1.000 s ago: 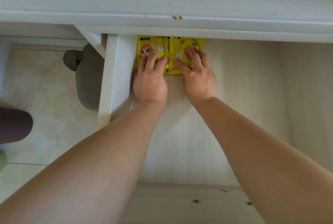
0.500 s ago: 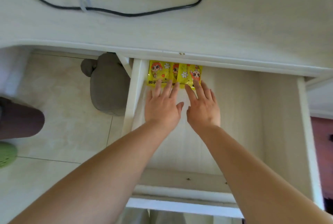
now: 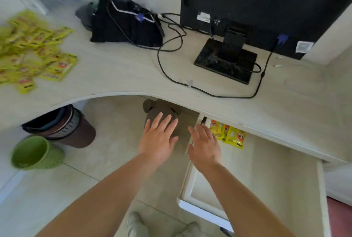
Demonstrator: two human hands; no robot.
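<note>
Shows the left hand [image 3: 159, 139] and the right hand [image 3: 204, 146] with fingers spread wide, gripping nothing, beside the left wall of the open white wooden drawer [image 3: 266, 179]. Finds the flat yellow sachets [image 3: 228, 134] just beyond the right fingertips, laid side by side in the drawer's back corner, probably to save room. Puts the loose heap of yellow sachets [image 3: 36, 51] on the pale bench [image 3: 123, 72], far left of both hands, likely next to fetch.

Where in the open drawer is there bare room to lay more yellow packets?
The drawer floor is bare from the yellow packets in its back left corner to its right wall and front. The left end of the desk is crowded with a packet pile.
</note>
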